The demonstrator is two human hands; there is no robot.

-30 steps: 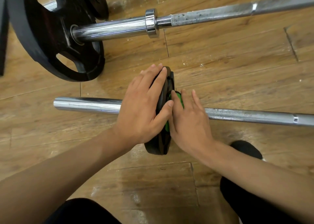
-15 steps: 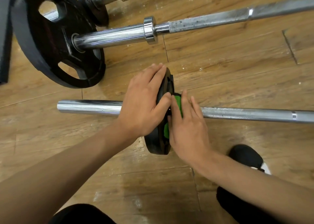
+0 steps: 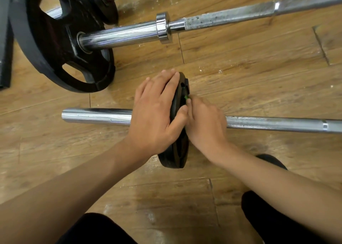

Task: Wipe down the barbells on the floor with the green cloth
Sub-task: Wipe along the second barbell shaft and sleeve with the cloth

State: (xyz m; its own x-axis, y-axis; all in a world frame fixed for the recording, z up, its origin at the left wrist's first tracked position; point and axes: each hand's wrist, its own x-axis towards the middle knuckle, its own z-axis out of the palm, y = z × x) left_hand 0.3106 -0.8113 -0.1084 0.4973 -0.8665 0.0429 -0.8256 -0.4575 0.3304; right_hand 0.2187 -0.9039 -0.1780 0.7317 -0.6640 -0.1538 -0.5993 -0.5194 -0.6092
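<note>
Centre frame, the left hand (image 3: 153, 114) clasps the small plate (image 3: 175, 156) by its rim, thumb hooked over. The right hand (image 3: 205, 121), fingers bent, presses the green cloth (image 3: 187, 97) (only a sliver shows) to the plate's right face. A hard wipe could roll the near barbell (image 3: 277, 123) on the wooden floor (image 3: 240, 73) — trapping fingers under the plate. Scuffed planks run on to the far barbell (image 3: 129, 34) and its large plate (image 3: 55, 45), upper left.

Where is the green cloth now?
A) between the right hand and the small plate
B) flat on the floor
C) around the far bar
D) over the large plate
A: a sliver of green cloth shows between the right hand and the small weight plate.
</note>
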